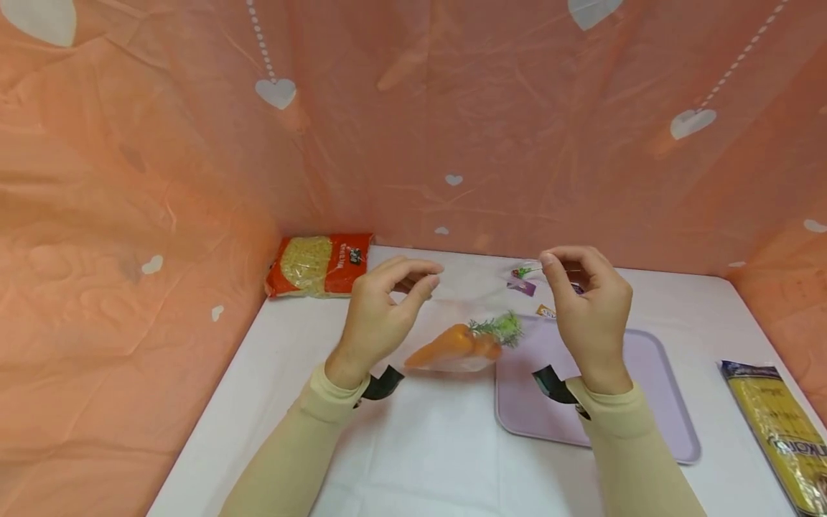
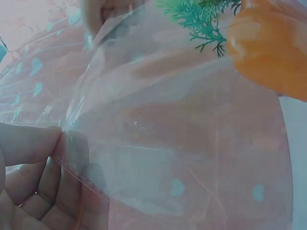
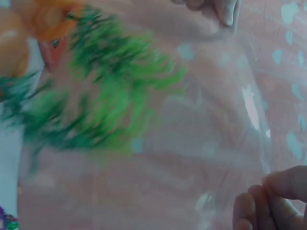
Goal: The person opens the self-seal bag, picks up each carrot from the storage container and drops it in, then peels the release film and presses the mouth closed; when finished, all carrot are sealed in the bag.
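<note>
A clear plastic bag (image 2: 158, 143) hangs between my two hands, with artificial-looking orange carrots (image 1: 452, 346) and their green leafy tops (image 1: 507, 329) inside. My left hand (image 1: 377, 312) pinches one upper corner of the bag between thumb and fingers. At the opposite upper corner, my right hand (image 1: 594, 309) pinches the film the same way. In the left wrist view a ridged strip runs along the bag's edge beside the left fingers. The carrots lie low in the bag, above the table and beside the tray's left edge.
A lavender tray (image 1: 646, 402) lies below my right hand. A red-and-clear pack of yellow dry food (image 1: 316, 266) sits at the back left, and a yellow package (image 1: 775, 424) at the right. Small wrappers, one purple (image 1: 522, 287), lie behind the tray. Orange heart-patterned sheeting (image 1: 452, 129) encloses the table.
</note>
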### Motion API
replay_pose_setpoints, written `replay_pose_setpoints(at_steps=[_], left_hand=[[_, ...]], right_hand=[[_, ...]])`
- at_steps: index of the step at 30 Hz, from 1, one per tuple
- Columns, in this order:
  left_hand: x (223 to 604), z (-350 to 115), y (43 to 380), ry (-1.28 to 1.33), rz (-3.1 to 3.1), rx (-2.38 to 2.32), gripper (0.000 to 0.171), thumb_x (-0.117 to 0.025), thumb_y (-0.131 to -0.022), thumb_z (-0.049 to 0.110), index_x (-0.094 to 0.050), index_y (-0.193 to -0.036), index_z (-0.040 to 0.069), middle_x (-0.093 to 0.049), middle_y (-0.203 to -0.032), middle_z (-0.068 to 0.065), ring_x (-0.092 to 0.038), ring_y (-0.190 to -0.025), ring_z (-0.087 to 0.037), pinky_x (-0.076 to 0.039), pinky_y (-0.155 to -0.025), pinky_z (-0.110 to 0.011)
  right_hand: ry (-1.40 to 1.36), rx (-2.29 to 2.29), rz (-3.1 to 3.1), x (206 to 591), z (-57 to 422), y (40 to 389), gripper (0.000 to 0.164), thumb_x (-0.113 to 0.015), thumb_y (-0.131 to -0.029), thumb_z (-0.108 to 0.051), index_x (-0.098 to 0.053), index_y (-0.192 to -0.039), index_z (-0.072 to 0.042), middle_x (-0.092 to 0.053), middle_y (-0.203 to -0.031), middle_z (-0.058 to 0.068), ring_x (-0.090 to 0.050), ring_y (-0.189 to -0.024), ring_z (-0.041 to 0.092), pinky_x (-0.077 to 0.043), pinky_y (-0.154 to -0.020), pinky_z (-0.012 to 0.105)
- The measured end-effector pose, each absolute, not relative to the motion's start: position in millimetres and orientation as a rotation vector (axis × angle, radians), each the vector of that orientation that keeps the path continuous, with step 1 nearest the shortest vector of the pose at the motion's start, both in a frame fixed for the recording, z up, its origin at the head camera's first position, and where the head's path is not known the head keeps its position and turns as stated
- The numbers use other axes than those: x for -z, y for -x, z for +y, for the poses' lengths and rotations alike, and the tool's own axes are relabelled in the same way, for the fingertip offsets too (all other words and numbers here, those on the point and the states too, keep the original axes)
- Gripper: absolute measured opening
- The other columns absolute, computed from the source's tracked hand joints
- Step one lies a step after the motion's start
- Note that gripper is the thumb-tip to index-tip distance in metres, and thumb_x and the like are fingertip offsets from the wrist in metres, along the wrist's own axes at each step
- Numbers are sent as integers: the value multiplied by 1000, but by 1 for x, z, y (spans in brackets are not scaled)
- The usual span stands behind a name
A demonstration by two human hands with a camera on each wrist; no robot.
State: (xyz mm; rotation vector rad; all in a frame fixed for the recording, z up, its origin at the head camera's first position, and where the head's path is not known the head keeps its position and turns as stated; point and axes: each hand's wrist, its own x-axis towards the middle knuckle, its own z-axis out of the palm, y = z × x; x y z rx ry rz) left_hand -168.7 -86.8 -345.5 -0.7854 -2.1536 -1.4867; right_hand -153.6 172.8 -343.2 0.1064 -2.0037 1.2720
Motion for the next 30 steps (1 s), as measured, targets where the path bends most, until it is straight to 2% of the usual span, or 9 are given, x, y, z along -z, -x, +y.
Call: replay_pose_setpoints(at_steps=[8, 12, 16, 24, 30], left_hand=[[349, -86, 171, 764, -2160, 1512, 17, -71, -96, 23, -76, -107, 12, -73, -96, 4, -67, -77, -7, -60, -76, -25], [348, -89, 172, 739, -2166, 1504, 14, -71, -95, 19, -76, -107, 15, -73, -98, 5, -67, -77, -6, -59, -77, -26], [348, -92, 173, 731, -2163, 1495, 13, -72, -95, 18, -76, -108, 17, -73, -98, 5, -66, -78, -7, -60, -78, -26], [351, -94, 171, 713, -2146, 1476, 13, -72, -95, 19, -76, -107, 17, -73, -98, 5, -66, -77, -7, -59, -76, -25], [353, -91, 169, 714, -2155, 1474, 16, -71, -96, 27, -76, -106, 17, -73, -97, 6, -67, -77, -7, -60, -75, -25]], right_hand=[[64, -1412, -1909, 363, 205, 147, 20, -76, -92, -19, -76, -99, 0, -72, -85, -10, -67, -79, 7, -53, -73, 15], [124, -1633, -1817, 367, 219, 146, 23, -76, -91, -16, -74, -99, 5, -71, -85, 0, -67, -78, 16, -55, -73, 17], [146, -1750, -1726, 372, 230, 146, 25, -74, -92, -12, -70, -101, 11, -72, -84, 5, -68, -77, 19, -54, -71, 19], [196, -1801, -1700, 385, 252, 143, 32, -73, -93, -16, -67, -106, 12, -72, -85, 5, -68, -78, 16, -55, -71, 18], [272, -1879, -1600, 393, 273, 136, 28, -74, -92, -17, -69, -105, 7, -73, -89, 7, -68, -81, 17, -56, -72, 16]])
